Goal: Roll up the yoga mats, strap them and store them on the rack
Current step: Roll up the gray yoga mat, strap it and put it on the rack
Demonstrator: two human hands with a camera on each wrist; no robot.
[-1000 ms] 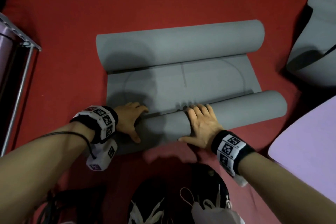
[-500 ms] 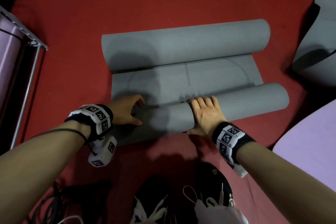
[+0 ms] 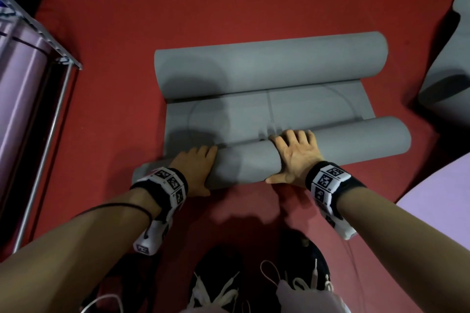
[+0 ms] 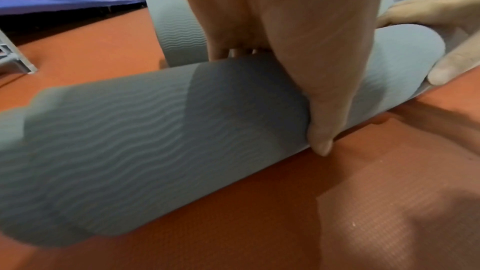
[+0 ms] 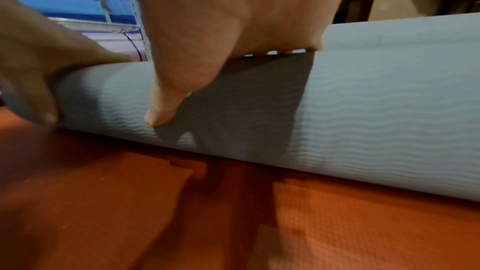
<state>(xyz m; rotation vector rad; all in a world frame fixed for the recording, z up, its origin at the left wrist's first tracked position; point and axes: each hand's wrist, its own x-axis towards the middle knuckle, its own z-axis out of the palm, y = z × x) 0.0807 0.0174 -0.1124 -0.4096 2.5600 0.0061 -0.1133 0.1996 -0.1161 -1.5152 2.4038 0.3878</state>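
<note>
Step in hand: rolling. The grey yoga mat [image 3: 269, 107] lies on the red floor [image 3: 229, 7], curled at both ends, with a short flat stretch between the near roll [image 3: 356, 140] and the far roll [image 3: 269, 63].
Left hand [image 3: 195, 170]: flat-palmed on the near roll towards its left end, fingers extended over the top, thumb down the near side; it presses and does not clench.
Right hand [image 3: 295, 157]: the same, spread over the roll's crown just beside the left one, fingertips reaching the seam where roll meets flat mat.
Progress: I judge the roll unfinished; no strap is visible.
Next move: an even forward push from both palms, keeping the roll tight and square so its ends do not cone out.
Rack [image 3: 50, 40]: metal frame at the left, well apart from the mat, with a lilac rolled mat [image 3: 17, 63] in it.
</note>
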